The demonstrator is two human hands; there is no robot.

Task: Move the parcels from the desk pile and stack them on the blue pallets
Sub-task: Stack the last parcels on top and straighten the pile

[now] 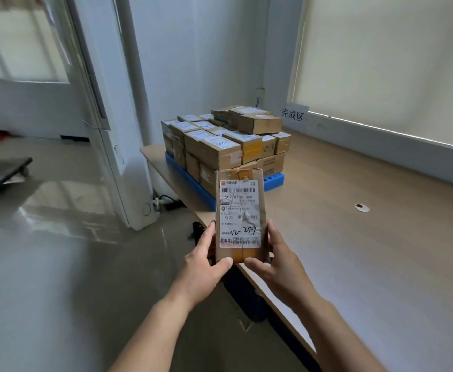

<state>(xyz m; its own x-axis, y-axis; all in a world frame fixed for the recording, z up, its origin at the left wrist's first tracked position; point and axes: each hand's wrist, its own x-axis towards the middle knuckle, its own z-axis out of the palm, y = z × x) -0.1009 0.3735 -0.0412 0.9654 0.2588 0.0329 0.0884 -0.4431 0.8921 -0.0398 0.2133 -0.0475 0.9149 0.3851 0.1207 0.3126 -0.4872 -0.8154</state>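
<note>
Blue plastic pallet point(273, 181) already stacked high with brown cardboard boxes point(220, 146), both hands' fingers point(260, 264) gripping another taped, labelled cardboard parcel point(240, 213), probably headed there.

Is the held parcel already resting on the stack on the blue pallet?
No: left hand and right hand grip the parcel in the air, short of the blue pallet.

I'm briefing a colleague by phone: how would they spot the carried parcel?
Find the wooden desk bearing the blue pallet. Before its stack, the left hand and right hand hold one parcel upright. It alone is off the stack, white label facing the camera.
</note>
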